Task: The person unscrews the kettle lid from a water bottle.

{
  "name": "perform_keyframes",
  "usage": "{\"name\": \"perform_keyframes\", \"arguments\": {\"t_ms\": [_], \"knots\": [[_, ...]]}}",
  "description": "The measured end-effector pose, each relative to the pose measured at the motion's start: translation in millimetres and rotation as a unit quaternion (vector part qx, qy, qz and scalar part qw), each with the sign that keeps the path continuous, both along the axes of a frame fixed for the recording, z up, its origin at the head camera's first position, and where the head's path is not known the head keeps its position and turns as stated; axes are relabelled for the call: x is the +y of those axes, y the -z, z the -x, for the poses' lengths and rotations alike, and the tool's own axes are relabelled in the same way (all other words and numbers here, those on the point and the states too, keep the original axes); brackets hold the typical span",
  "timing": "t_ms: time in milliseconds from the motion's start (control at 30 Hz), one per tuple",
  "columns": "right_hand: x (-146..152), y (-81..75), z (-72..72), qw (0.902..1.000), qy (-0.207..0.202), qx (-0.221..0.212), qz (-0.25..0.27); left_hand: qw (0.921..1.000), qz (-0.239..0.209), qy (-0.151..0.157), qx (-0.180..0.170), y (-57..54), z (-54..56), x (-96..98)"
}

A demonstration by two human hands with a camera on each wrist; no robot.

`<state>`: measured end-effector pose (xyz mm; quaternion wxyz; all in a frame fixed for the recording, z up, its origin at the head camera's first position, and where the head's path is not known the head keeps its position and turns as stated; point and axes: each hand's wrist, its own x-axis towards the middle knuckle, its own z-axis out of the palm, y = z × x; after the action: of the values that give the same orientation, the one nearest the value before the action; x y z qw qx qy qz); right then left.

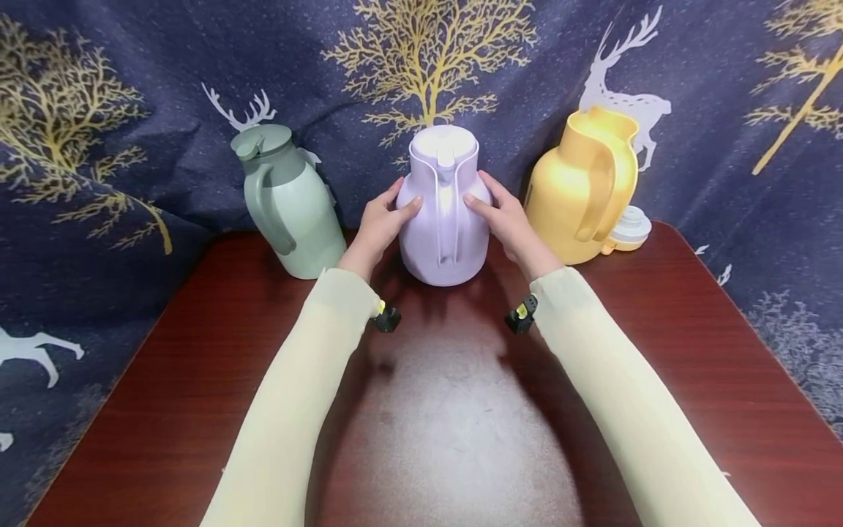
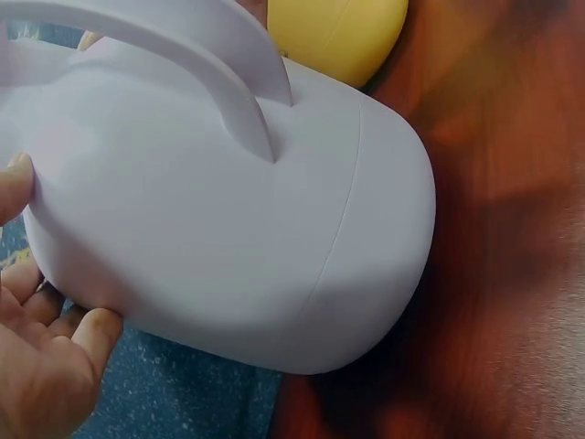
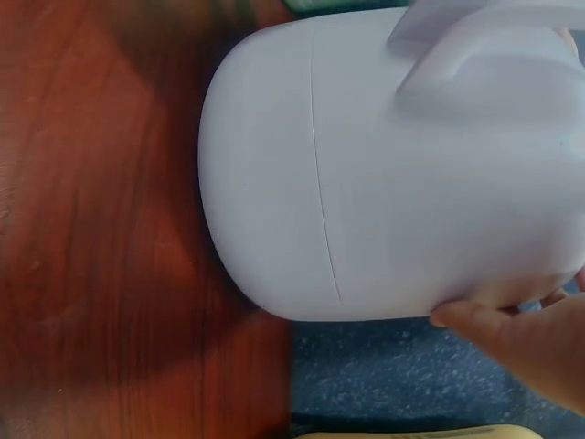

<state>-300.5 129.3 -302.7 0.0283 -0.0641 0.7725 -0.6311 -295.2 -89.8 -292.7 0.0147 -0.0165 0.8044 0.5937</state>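
A lilac thermos jug (image 1: 421, 245) is upright in the middle of the head view, its lid on and its handle turned toward me. My left hand (image 1: 384, 218) holds the upper left side of its body, thumb in front and fingers round the side. On the opposite side my right hand (image 1: 503, 217) grips the jug in the same way. Both wrist views show the jug's smooth body, with the left thumb and fingers (image 2: 64, 366) at one edge and the right hand (image 3: 521, 343) at the other. Fingers behind the jug are partly hidden.
A green thermos jug (image 1: 299, 212) with a darker lid stands to the left. On the right is a yellow jug (image 1: 560, 205) with an open top, and a grey-white stopper (image 1: 632, 223) lies beside it. The dark red table (image 1: 217, 351) meets a patterned blue cloth (image 1: 276, 44) behind.
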Motion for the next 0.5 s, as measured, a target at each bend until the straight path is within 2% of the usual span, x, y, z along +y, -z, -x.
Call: {"name": "perform_keyframes", "arguments": {"t_ms": [133,267,500], "knots": [[3.4,1.5,-14.7,0.9992,0.006,0.026,-0.029,0.9997,0.013,0.010,0.018,1.7,-11.4,1.0],[4.2,2.9,-28.5,0.9987,0.003,0.042,-0.030,0.9988,0.032,0.014,0.033,3.8,-23.6,1.3],[1.9,4.9,-45.4,0.9983,-0.002,0.051,-0.030,0.9992,0.025,0.003,0.031,4.1,-46.8,-0.7]]}}
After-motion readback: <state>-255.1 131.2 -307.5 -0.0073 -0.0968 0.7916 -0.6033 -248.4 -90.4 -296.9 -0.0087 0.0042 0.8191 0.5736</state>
